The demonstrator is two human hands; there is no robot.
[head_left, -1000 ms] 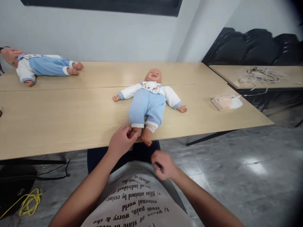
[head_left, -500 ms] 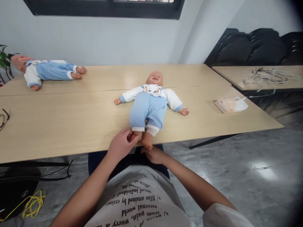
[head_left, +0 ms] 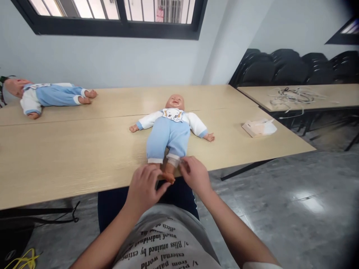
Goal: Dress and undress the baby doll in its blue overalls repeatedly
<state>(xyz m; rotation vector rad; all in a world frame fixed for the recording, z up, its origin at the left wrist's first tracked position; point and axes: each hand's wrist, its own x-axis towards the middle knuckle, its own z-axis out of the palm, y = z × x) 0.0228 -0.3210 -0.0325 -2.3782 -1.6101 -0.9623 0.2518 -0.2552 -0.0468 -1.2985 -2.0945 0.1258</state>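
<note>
A baby doll [head_left: 168, 136] in a white-and-blue outfit lies on its back on the table, its feet at the near edge. My left hand [head_left: 144, 186] curls about the doll's foot [head_left: 168, 178], thumb on the near side and fingers over the far side. It hides most of the doll's other foot. Around the ankle, just under the trouser cuff, sits a pale bandage [head_left: 173, 161]. At its right side my right hand [head_left: 195, 176] is closed, thumb and fingertips pinched on the bandage's edge; its exact hold is partly hidden.
A second doll [head_left: 60, 95] in the same outfit lies at the far left of the table [head_left: 84, 157]. To the right stands a tissue box [head_left: 256, 129]. Tangled cables [head_left: 297, 96] lie on another table, with stacked black chairs [head_left: 258, 71] behind. My legs are under the table edge.
My right hand has risen from below the foot to the right side of the bandaged ankle. My left hand has shifted from the left foot toward the bandaged one. The camera has tilted up.
</note>
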